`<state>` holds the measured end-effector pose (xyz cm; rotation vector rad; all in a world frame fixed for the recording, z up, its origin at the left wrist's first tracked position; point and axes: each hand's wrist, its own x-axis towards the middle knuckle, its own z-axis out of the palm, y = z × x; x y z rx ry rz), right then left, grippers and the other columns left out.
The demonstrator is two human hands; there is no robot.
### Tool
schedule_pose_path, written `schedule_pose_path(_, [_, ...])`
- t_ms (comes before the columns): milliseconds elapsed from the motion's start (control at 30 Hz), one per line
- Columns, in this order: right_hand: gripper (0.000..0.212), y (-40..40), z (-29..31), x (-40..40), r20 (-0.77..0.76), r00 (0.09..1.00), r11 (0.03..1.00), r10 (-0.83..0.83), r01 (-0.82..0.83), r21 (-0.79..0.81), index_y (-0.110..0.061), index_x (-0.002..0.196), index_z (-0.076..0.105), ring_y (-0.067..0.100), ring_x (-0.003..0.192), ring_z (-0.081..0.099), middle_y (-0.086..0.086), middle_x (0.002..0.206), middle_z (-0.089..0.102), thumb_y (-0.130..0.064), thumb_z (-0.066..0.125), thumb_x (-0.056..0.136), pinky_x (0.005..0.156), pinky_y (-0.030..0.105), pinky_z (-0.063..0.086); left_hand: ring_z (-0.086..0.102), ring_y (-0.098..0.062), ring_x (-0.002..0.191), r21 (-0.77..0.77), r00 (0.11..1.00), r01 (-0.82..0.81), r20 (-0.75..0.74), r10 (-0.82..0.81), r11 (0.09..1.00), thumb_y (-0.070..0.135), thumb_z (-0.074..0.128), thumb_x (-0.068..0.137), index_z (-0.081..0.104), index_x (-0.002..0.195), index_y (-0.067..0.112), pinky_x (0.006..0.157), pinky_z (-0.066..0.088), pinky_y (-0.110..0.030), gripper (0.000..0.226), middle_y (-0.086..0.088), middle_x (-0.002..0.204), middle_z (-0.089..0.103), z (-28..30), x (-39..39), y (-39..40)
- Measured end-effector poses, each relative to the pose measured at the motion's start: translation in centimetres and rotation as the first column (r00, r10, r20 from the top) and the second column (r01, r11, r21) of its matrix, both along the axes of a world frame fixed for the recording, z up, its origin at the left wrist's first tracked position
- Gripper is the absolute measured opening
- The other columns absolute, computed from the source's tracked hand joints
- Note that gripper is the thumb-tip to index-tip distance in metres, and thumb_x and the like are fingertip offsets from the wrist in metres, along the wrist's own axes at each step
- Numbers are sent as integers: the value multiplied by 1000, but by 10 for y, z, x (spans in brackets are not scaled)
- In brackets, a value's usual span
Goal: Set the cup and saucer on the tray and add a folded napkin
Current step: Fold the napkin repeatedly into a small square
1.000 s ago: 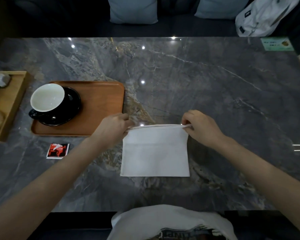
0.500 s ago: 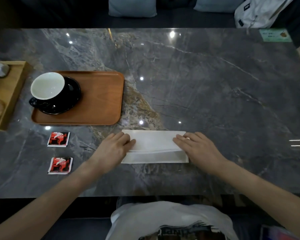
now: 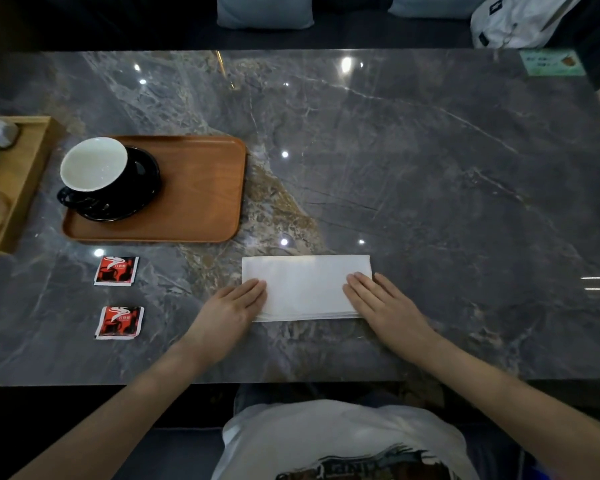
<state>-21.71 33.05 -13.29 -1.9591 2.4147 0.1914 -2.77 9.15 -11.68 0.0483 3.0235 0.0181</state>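
A white napkin (image 3: 305, 287), folded into a long flat rectangle with layered edges showing along its near side, lies on the dark grey marble table (image 3: 430, 174), and everything else is placed from it; the left hand (image 3: 229, 306) lies flat with fingers straight and together, its fingertips pressing the napkin's near-left corner, clasping nothing; the right hand (image 3: 383, 306) lies the same way, palm down and fingers extended, its fingertips on the napkin's near-right corner, also gripping nothing; both forearms reach in from the near table edge, below the napkin in the picture; to the far left of the napkin, apart from it, sits a brown wooden tray (image 3: 194, 192) with rounded corners; on the tray's left part, the side farther from the napkin, a black saucer (image 3: 142, 188) carries a cup (image 3: 94, 166) that is black outside and white inside, its handle pointing toward the near-left; the tray's half nearer the napkin is bare wood; left of the napkin, near the tray's front edge, lie two red sachets, one (image 3: 116, 270) level with the napkin's far edge and the other (image 3: 119, 322) level with its near edge; farther left than the tray, at the picture's border, a lighter wooden box tray (image 3: 25, 174) holds small items too cut off to name; past the table's far-right corner from the napkin rests a white bag (image 3: 520, 19), with a green card (image 3: 551, 63) on the table by it
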Motion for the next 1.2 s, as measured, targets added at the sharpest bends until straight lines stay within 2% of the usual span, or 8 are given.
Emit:
schedule_pose_path(167, [56, -4, 15, 1, 205, 974, 994, -101, 92, 56, -8, 127, 54, 22, 125, 50, 10, 133, 55, -35, 15, 98, 110, 37, 18, 67, -23, 100, 100, 989, -145, 52, 140, 984, 35, 41, 69, 71, 99, 8, 81, 54, -33, 50, -10, 108, 71, 13, -2, 9])
schedule_pose_path(267, [62, -29, 36, 11, 495, 839, 938, -227, 325, -122, -10, 122, 58, 22, 122, 52, 8, 129, 59, -45, 15, 95, 110, 24, 17, 67, -26, 87, 230, 957, -265, -59, 285, 936, 29, 41, 78, 68, 94, 9, 75, 50, -30, 38, -8, 93, 71, 21, -22, 20])
schedule_pose_path(433, [51, -100, 41, 47, 838, 517, 845, -176, 515, -141, -10, 142, 30, 10, 141, 20, 4, 152, 29, -33, 24, 97, 117, 27, 13, 30, -25, 138, 209, 912, -396, -21, 409, 894, 31, 30, 89, 33, 140, 6, 113, 26, -40, 57, -10, 148, 34, -9, -62, 54])
schedule_pose_path(533, [56, -117, 15, 64, 758, 611, 867, -229, 482, -127, -14, 148, 9, 5, 143, -4, 0, 158, 5, -40, 8, 97, 119, 32, 5, 11, -21, 143, 86, 904, -425, 85, 419, 901, 40, 16, 88, 11, 146, 11, 117, 8, -44, 65, -8, 155, 12, -33, -65, 64])
schedule_pose_path(667, [59, -116, -4, 64, 617, 724, 881, -308, 462, -103, -15, 147, -2, 5, 141, -14, -1, 157, -5, -39, 3, 93, 119, 32, -1, 13, -19, 142, 60, 898, -438, 59, 435, 897, 39, 20, 87, 15, 145, 12, 117, 13, -42, 63, -7, 154, 19, -37, -65, 64])
schedule_pose_path(733, [62, -111, -4, 59, 566, 747, 882, -348, 466, -73, -13, 147, -3, 7, 141, -13, 1, 157, -6, -40, 0, 91, 118, 30, -6, 10, -17, 143, 99, 903, -430, 49, 427, 897, 40, 19, 89, 11, 146, 13, 118, 9, -39, 64, -3, 155, 10, -35, -64, 64])
schedule_pose_path(933, [65, -75, -11, 35, 321, 799, 842, -508, 539, -8, -4, 143, 22, 24, 141, 23, 12, 152, 25, -42, 14, 91, 112, 32, -4, 38, -24, 133, 27, 838, -544, -9, 545, 838, 35, 25, 91, 37, 137, 3, 108, 14, -39, 57, -10, 144, 42, -29, -43, 44])
schedule_pose_path(1200, [69, -41, -9, 17, 238, 821, 851, -518, 524, 45, -6, 145, 13, 15, 142, 4, 9, 155, 14, -47, 13, 90, 108, 32, -22, 22, -17, 137, -8, 821, -571, -5, 571, 821, 34, 24, 92, 31, 139, 2, 111, -4, -35, 57, -11, 148, 35, -28, -29, 30])
